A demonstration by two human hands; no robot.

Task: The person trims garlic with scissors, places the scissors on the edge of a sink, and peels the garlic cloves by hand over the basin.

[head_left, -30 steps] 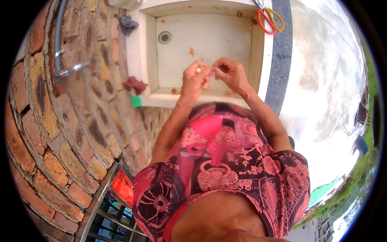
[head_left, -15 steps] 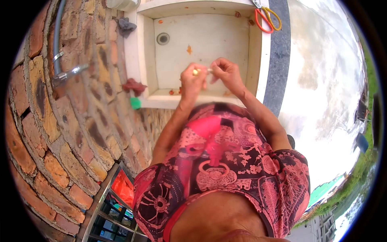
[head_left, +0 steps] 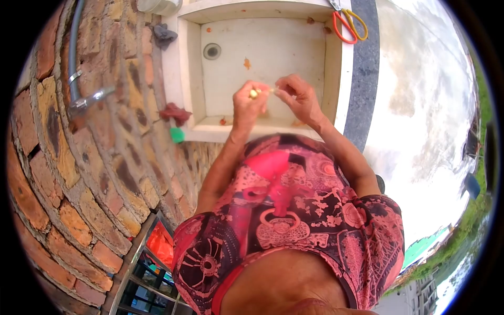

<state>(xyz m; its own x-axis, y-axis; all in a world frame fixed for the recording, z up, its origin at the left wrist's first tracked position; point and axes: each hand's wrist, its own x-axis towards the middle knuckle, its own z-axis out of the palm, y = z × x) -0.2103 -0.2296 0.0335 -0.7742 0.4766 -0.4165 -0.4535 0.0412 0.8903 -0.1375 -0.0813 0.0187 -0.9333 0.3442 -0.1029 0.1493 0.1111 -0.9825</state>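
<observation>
My left hand [head_left: 247, 107] is closed round a small pale yellow-green piece [head_left: 254, 94], whose rounded end shows between the fingers; its kind is too small to make out. Close beside it, my right hand [head_left: 302, 102] pinches with thumb and finger at a tiny pale bit [head_left: 272, 90] between the two hands. What exactly sits in that pinch is blurred. Both hands are over the near part of a white sink basin [head_left: 286, 42]. Orange-brown scraps, one an orange scrap [head_left: 247, 63], lie on the basin's floor.
A drain [head_left: 212, 51] is at the basin's far left. Scissors [head_left: 350, 26] with red and yellow handles lie on the right rim. On the left are a dark rag [head_left: 165, 36], a reddish cloth [head_left: 174, 113], a green object [head_left: 177, 135] and a wall tap [head_left: 93, 98].
My right hand has shifted slightly, its knuckles raised a little. The left hand keeps the pale piece in nearly the same place.
</observation>
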